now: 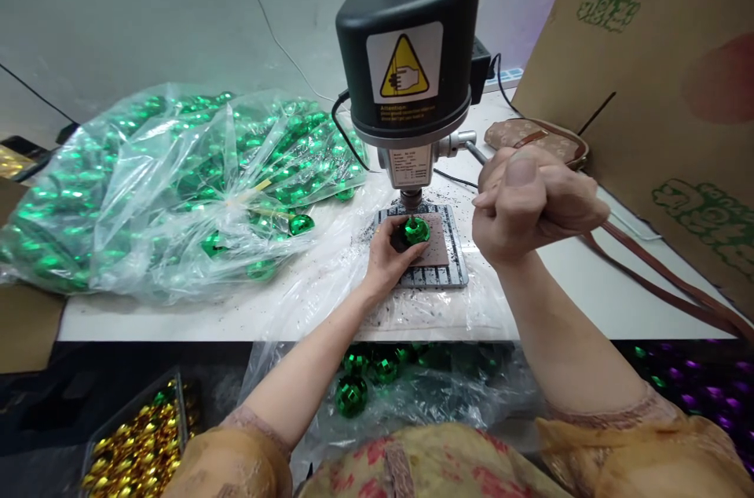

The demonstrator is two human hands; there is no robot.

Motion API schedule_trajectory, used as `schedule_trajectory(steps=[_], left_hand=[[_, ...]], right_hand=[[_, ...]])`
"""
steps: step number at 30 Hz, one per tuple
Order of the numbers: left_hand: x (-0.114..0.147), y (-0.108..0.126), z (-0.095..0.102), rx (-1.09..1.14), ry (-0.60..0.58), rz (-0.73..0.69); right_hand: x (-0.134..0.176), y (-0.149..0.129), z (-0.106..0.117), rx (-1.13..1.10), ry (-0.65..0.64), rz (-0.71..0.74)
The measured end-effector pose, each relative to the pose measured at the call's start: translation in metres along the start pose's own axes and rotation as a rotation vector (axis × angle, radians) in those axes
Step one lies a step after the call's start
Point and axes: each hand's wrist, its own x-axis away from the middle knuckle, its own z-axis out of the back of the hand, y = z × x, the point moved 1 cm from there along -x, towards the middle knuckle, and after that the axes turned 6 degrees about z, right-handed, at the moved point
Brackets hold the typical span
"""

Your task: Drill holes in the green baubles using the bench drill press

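Note:
A shiny green faceted ball (417, 230) sits on a brownish pad (434, 250) over the slotted metal base (456, 274) of a black bench drill press (406, 50). My left hand (389, 250) grips the ball from its left side, thumb in front and fingers behind. Right above the ball is the drill's chuck (411, 199); the bit seems to reach the ball's top. My right hand (524, 199) is closed in a fist around the drill's feed lever (474, 152), whose grip end is hidden inside the fingers. Dark shavings are scattered over the base.
Left of the drill lies a large clear bag (177, 192) of green balls. More green balls (352, 394) rest in plastic below the table edge, near a bin of gold balls (138, 443). At right are a brown handbag (530, 138) and a cardboard box (665, 89).

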Motion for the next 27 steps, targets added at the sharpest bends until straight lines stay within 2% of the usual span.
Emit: schedule_trajectory(steps=[4, 8, 12, 15, 17, 19, 21, 24, 27], left_hand=[[0.001, 0.001, 0.000, 0.016, 0.003, -0.004], [0.002, 0.000, 0.001, 0.018, -0.003, -0.014], [-0.001, -0.002, -0.002, -0.029, 0.009, -0.016], [0.000, 0.004, 0.000, -0.110, 0.076, -0.043], [0.009, 0.012, 0.008, -0.181, 0.144, -0.088], [0.029, 0.020, 0.021, -0.238, 0.151, -0.159], [0.059, 0.023, 0.035, -0.255, 0.033, -0.272], [0.119, 0.016, 0.047, -0.318, -0.289, -0.561], [0.169, -0.001, 0.045, -0.679, -0.603, -0.862]], right_hand=[[0.006, 0.006, 0.003, -0.003, 0.029, 0.096], [0.012, 0.007, 0.007, -0.034, -0.019, 0.137], [-0.009, -0.003, -0.003, -0.013, -0.009, 0.003], [-0.036, -0.004, -0.017, 0.002, 0.011, -0.147], [-0.050, 0.000, -0.023, -0.059, -0.023, -0.165], [-0.056, 0.008, -0.024, -0.087, -0.059, -0.184], [-0.056, 0.013, -0.022, -0.097, -0.087, -0.189], [-0.053, 0.015, -0.020, -0.115, -0.090, -0.174], [-0.052, 0.012, -0.022, -0.124, -0.033, -0.156]])
